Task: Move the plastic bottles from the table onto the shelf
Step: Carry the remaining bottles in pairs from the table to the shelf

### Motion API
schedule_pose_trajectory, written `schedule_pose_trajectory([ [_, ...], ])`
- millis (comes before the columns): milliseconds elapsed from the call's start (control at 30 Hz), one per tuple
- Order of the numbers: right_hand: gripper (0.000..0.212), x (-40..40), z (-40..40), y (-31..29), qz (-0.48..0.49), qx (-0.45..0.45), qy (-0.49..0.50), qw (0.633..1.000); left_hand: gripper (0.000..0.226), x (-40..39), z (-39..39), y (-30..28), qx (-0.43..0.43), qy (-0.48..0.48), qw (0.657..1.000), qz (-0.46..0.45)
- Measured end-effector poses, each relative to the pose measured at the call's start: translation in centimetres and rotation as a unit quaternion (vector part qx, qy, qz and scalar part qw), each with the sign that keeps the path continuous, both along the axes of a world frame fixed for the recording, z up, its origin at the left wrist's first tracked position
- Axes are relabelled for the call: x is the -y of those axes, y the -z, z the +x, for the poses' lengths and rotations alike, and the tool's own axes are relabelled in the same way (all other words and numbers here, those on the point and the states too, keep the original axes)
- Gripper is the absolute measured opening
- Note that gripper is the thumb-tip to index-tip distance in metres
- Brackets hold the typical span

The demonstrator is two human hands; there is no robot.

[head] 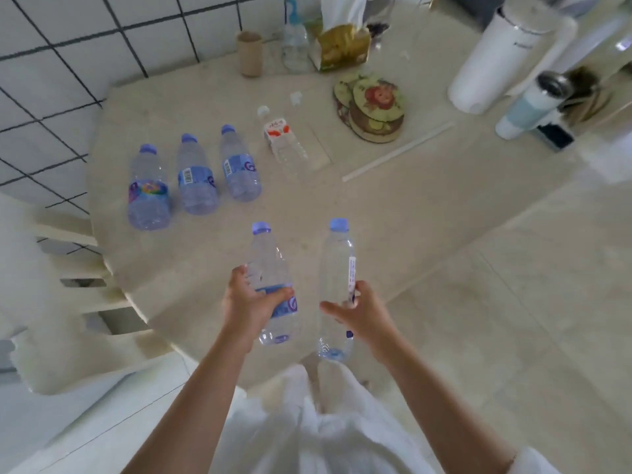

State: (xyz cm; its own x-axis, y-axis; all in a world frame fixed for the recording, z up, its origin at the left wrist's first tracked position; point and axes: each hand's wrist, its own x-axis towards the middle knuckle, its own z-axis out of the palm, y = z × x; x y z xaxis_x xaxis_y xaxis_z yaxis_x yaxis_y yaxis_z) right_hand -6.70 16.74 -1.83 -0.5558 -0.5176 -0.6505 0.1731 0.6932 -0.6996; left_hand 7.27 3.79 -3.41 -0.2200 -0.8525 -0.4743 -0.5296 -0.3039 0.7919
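The left hand [251, 304] and right hand [359, 314] are each gripping an upright blue-capped bottle, fingers wrapped mid-body; 4 more bottles are lying ahead-left w/ caps pointing away; shelf isn't visible.

Cardboard tube [250, 53], floral coasters [372, 109], white straw [398, 152], tissue box [343, 46].

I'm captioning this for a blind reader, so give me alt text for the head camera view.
A person's left hand and right hand each hold a clear plastic bottle, the left bottle and right bottle, above a pale table. Three blue-capped bottles and a red-labelled bottle stand on the table further back.
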Motion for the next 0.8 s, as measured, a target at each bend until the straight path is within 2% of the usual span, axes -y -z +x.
schedule_pose_trajectory([
  [167, 0.046, -6.7, -2.2, -0.9, -0.012, -0.006, 0.098, 0.995, 0.08, -5.0, -4.5, -0.3, -0.02, 0.073, 0.997, -0.004],
  [300, 0.047, -12.6, -3.7, -1.2, -0.026, -0.002, 0.171, 0.985, 0.073, -10.3, -7.4, -0.7, -0.036, 0.132, 0.99, -0.017],
  [567, 0.054, -25.2, -4.9, -1.9, -0.012, 0.0, 0.254, 0.967, 0.073, -20.7, -11.1, -1.3, -0.048, 0.213, 0.976, -0.001],
  [800, 0.057, -37.8, -5.1, -2.0, -0.006, 0.0, 0.354, 0.935, 0.072, -32.8, -17.1, -0.5, -0.066, 0.314, 0.946, 0.035],
])
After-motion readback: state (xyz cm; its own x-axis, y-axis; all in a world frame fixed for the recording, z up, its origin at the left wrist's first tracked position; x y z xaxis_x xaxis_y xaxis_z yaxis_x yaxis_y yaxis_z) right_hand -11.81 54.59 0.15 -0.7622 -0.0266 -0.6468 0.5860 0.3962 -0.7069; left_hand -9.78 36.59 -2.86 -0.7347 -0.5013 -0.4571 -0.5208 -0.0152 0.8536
